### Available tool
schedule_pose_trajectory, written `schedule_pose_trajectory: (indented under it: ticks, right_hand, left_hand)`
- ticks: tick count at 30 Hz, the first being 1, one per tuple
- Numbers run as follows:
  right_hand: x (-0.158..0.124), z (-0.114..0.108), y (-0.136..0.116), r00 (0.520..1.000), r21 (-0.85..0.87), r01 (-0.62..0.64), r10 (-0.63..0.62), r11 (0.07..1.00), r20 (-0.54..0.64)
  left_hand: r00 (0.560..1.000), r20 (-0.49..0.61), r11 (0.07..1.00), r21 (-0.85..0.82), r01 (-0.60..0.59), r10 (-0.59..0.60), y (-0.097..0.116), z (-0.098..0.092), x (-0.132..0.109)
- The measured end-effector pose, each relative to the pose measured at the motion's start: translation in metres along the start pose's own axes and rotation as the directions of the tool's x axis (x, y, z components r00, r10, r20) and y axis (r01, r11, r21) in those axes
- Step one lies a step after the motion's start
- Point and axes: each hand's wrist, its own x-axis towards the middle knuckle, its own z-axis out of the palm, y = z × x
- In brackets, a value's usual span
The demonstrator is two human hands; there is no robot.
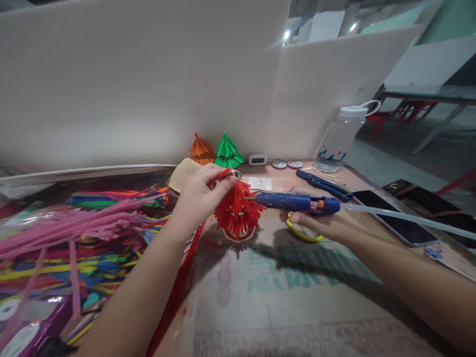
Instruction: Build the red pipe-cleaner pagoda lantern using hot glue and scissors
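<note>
My left hand [208, 191] pinches a red strip [222, 173] just above a red folded tree [240, 213], which stands on the table. The tree's top is partly hidden by the fingers. My right hand [312, 220] is wrapped round a blue glue gun [293, 201], its nozzle pointing left at the tree's right side. A clear glue stick [405, 216] trails from the back of the gun. Beneath my right hand lies a yellow ring [303, 233]. Long red strips [186, 272] run beside my left forearm.
Colourful pipe cleaners [92, 223] cover the left side. Behind are an orange tree [201, 148], a green tree [227, 152] and a small display [258, 159]. A bottle [336, 141], a blue cutter [323, 184] and a phone [396, 218] lie or stand to the right.
</note>
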Motion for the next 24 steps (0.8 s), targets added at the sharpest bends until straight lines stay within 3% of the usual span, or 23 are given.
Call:
schedule_pose_trajectory:
  ticks: [12, 24]
  right_hand:
    - [-0.005, 0.014, 0.001, 0.995, -0.032, -0.059, 0.057, 0.998, -0.080]
    - [-0.001, 0.023, 0.032, 0.998, -0.039, 0.020, -0.023, 0.999, -0.067]
  left_hand:
    - [0.998, -0.019, 0.996, 0.066, -0.066, 0.067, 0.001, -0.002, 0.000]
    - [0.996, -0.002, 0.993, 0.072, -0.090, 0.090, 0.002, -0.002, 0.000]
